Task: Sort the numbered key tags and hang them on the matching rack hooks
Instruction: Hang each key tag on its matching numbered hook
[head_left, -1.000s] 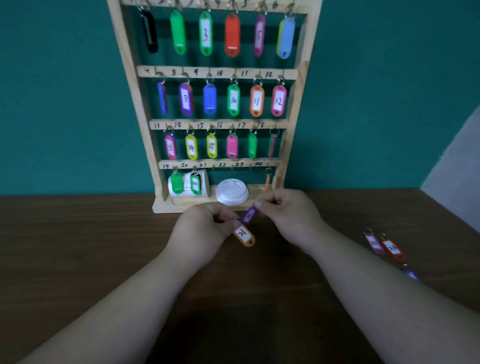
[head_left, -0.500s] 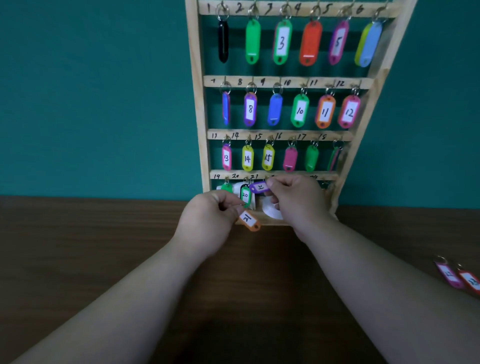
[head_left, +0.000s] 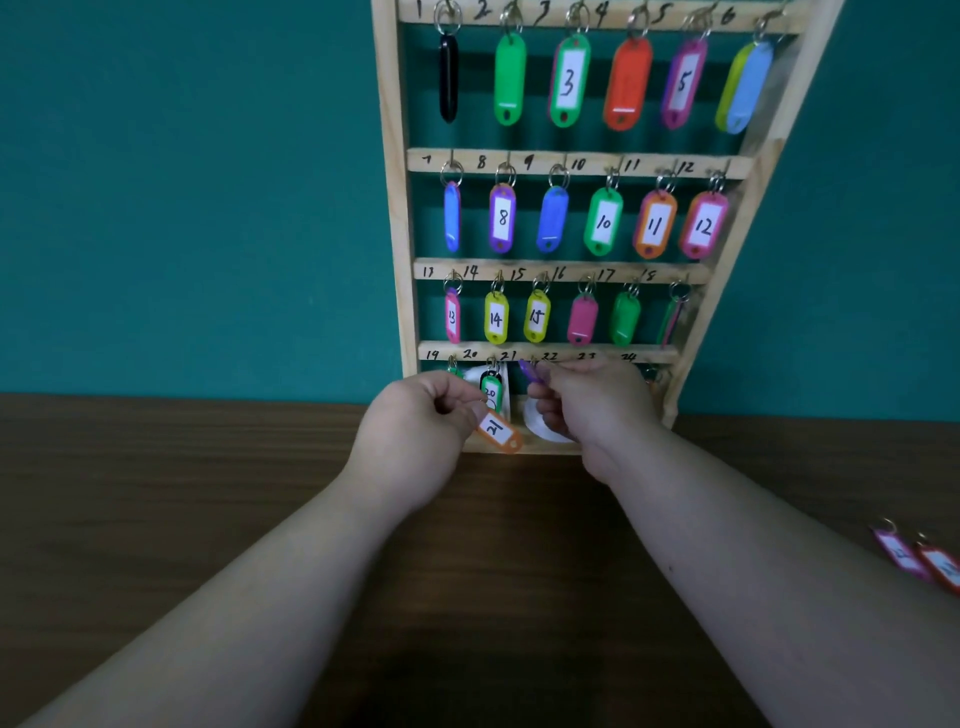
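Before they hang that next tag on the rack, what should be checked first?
1. Right hand grips the purple tag: ok.
2. Purple tag is up at the bottom rail, between marks 21 and 22: ok.
3. Purple tag's number readable: not ok, its label does not show.
4. Its ring on a hook: cannot tell, fingers hide it.
5. Left hand pinches the orange tag marked 21: ok.
6. Two more tags lie on the table: ok.

Dim, even light; soft shadow under forearms; wide-angle bending at edges; slight blur.
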